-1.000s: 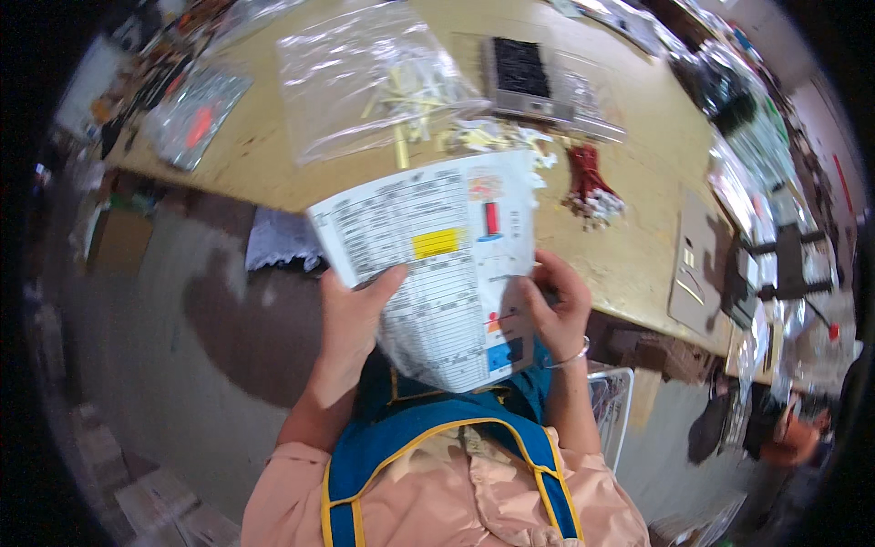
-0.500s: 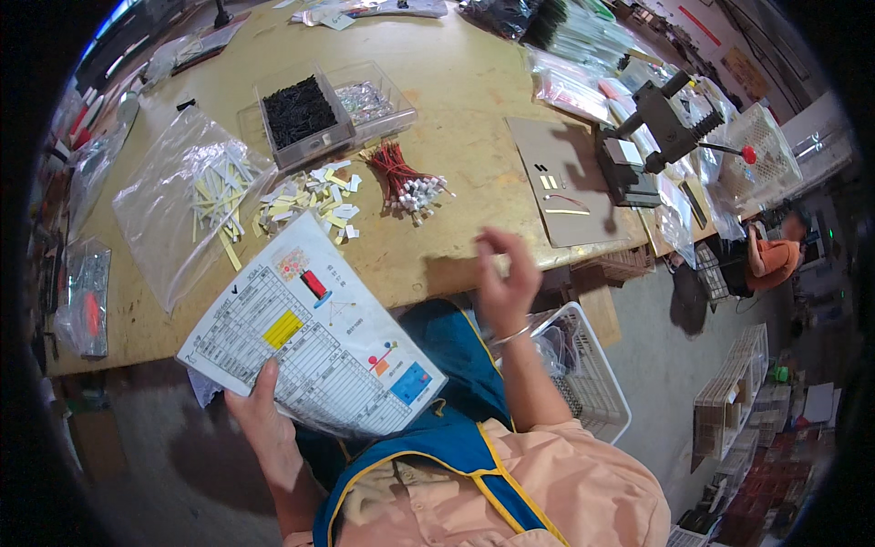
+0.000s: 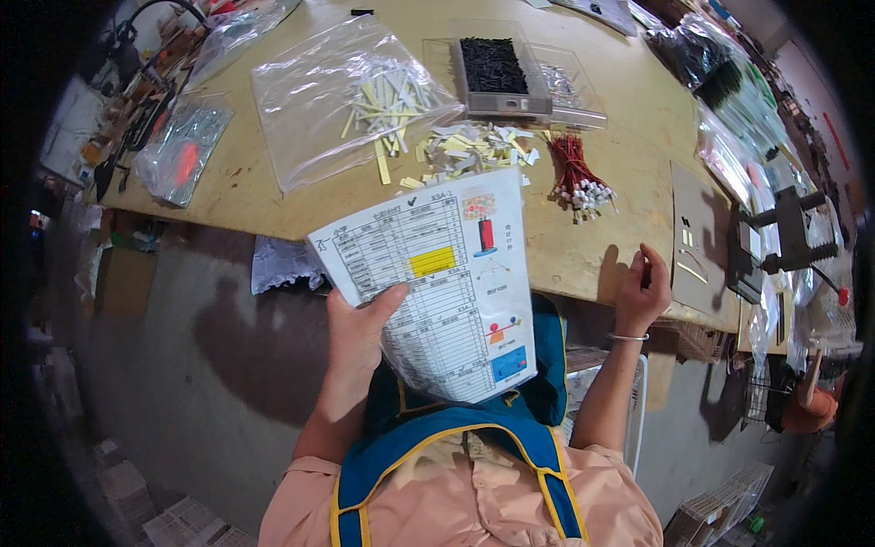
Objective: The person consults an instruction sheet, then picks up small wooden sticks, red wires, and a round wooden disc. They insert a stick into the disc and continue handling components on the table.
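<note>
My left hand (image 3: 357, 333) grips the lower left side of a printed sheet (image 3: 428, 273) in a clear plastic sleeve, thumb on top. The sheet bears tables, small coloured pictures and a yellow highlighted block, and is tilted in front of my apron. Raised by the table's front edge, my right hand (image 3: 643, 294) has loosely bent fingers, some apart, with nothing seen in them. Beyond the sheet lies a pile of short white and yellow strips (image 3: 474, 150). A bundle of red wires with white connectors (image 3: 574, 178) rests to its right.
A clear bag of longer strips (image 3: 305, 100) lies at left, beside a small bag with an orange item (image 3: 185, 164). A bin of black parts (image 3: 492, 68) stands behind. At right are a board with sample parts (image 3: 697, 237) and a hand press (image 3: 775, 237). Another person (image 3: 807, 410) sits far right.
The view has swung left, so the table's things appear farther right. The sheet has turned more upright in my left hand. My right hand stays raised near the table edge.
</note>
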`<state>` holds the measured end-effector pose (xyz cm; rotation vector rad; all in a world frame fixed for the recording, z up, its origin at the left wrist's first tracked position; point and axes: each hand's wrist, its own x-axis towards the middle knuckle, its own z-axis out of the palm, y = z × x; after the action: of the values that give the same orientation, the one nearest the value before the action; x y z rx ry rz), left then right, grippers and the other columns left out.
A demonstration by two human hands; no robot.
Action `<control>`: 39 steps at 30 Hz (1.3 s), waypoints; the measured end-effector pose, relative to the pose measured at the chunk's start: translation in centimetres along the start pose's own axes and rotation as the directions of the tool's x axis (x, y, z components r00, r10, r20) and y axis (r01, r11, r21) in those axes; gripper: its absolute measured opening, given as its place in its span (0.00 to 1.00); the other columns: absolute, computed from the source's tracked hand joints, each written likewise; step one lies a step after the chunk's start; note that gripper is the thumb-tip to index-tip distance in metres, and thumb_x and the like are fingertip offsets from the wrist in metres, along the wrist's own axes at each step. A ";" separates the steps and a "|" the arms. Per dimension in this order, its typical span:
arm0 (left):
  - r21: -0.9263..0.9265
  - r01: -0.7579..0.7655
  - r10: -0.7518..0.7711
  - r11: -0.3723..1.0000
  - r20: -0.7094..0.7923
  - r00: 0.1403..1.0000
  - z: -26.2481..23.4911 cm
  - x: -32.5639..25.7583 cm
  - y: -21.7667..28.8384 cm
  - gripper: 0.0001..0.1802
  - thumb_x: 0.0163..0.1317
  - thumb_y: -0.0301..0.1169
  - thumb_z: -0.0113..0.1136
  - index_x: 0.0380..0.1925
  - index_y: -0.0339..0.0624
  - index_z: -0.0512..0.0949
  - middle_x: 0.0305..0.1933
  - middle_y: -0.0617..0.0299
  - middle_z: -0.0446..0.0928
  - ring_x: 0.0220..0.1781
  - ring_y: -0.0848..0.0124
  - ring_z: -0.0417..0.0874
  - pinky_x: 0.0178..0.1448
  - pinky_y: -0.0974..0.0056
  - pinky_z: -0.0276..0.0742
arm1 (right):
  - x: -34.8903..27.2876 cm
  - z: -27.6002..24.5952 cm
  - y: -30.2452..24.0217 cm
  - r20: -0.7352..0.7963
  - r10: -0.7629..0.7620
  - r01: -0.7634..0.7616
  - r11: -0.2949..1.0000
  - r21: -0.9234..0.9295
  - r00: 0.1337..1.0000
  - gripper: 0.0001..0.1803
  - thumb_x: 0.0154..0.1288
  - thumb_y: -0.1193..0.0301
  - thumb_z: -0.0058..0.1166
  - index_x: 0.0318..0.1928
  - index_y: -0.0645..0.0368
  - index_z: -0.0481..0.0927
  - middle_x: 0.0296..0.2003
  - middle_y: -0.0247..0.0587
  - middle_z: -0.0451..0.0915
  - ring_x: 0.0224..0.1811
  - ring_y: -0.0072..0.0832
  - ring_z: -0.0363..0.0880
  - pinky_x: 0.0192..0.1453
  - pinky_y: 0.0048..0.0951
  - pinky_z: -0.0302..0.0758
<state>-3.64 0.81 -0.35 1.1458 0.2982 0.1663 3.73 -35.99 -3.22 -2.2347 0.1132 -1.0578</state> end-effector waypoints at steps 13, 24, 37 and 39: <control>-0.057 0.030 -0.027 0.998 0.044 0.999 -0.3 0.0 0.2 0.20 0.59 0.16 0.66 0.53 0.30 0.79 0.52 0.55 0.84 0.51 0.70 0.84 0.57 0.64 0.80 | -0.3 -0.3 -0.5 0.069 -0.024 0.025 1.000 -0.011 0.997 0.08 0.68 0.75 0.59 0.46 0.62 0.84 0.29 0.37 0.81 0.26 0.19 0.74 0.32 0.23 0.73; -0.067 0.040 -0.039 0.997 0.029 0.999 -0.4 0.3 -0.3 0.19 0.60 0.20 0.69 0.52 0.31 0.80 0.51 0.55 0.84 0.50 0.71 0.85 0.57 0.64 0.80 | -0.3 -0.3 -0.3 0.074 -0.016 0.018 0.999 -0.033 0.997 0.08 0.68 0.75 0.60 0.46 0.62 0.84 0.29 0.38 0.82 0.26 0.21 0.74 0.33 0.24 0.74; -0.154 0.043 -0.028 0.987 0.104 0.994 -0.7 0.3 -0.3 0.19 0.60 0.18 0.67 0.53 0.32 0.80 0.52 0.55 0.84 0.51 0.70 0.85 0.57 0.64 0.80 | -0.4 -0.2 -0.9 0.036 0.020 -0.017 0.996 -0.085 0.999 0.08 0.68 0.75 0.60 0.46 0.62 0.84 0.25 0.36 0.78 0.24 0.19 0.71 0.29 0.23 0.71; -0.124 0.051 -0.043 0.991 0.068 0.997 -0.7 0.4 -0.4 0.18 0.61 0.18 0.66 0.53 0.32 0.80 0.52 0.55 0.84 0.51 0.71 0.85 0.57 0.64 0.80 | -0.3 -0.3 -1.0 0.031 0.016 -0.014 0.997 -0.077 0.999 0.09 0.68 0.75 0.60 0.47 0.62 0.84 0.24 0.35 0.77 0.23 0.19 0.70 0.28 0.23 0.70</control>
<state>-3.50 1.36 -0.99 1.0170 0.2531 0.1044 3.14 -35.27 -2.73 -2.3146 0.1594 -1.0257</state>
